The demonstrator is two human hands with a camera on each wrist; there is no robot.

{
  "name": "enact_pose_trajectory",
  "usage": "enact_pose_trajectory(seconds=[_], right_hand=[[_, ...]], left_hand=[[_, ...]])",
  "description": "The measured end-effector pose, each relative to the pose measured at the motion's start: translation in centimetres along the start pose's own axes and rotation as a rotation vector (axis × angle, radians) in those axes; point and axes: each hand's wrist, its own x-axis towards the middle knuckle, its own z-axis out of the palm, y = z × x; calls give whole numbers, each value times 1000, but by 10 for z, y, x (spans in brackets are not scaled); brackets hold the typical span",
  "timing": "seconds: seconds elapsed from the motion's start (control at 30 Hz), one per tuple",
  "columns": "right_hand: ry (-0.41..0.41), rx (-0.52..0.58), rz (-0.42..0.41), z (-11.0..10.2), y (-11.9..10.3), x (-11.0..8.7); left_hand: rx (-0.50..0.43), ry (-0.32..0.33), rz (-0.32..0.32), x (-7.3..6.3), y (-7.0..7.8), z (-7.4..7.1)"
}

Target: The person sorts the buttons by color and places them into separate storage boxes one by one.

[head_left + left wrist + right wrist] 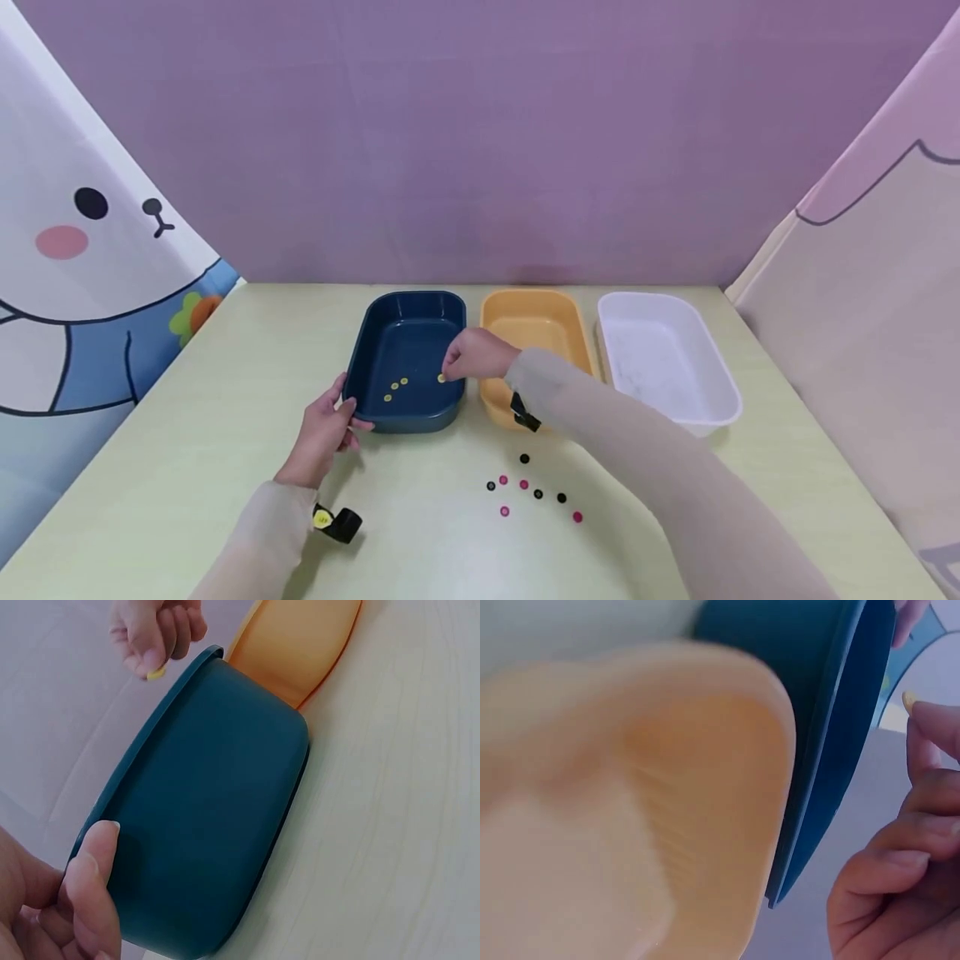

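Observation:
My right hand [480, 354] is over the right side of the dark blue tray [408, 422]. Between its thumb and index finger it pinches a small yellow button [908, 703], above the tray's rim in the left wrist view. Inside the tray, three more yellow buttons [395, 386] lie near the front left. My left hand [318, 437] grips the tray's front left corner, its thumb [96, 855] against the outer wall and the other fingers partly hidden at the rim.
An orange tray [532, 308] stands close to the blue one, partly covered by my right forearm. Farther right is a white tray [660, 304]. On the table in front lie several loose black buttons [524, 458] and pink buttons [523, 484]. A purple cloth [480, 150] hangs behind.

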Motion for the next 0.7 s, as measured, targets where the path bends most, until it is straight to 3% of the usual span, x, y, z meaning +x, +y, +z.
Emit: enact_pose_trajectory(seconds=[0.47,0.7], right_hand=[[-119,-77,-22,-2,-20,39],[-159,-59,15,-7,-27,56]], left_hand=[[-6,33,-6,-1,-5,-2],[-11,20,5,2,-4,0]])
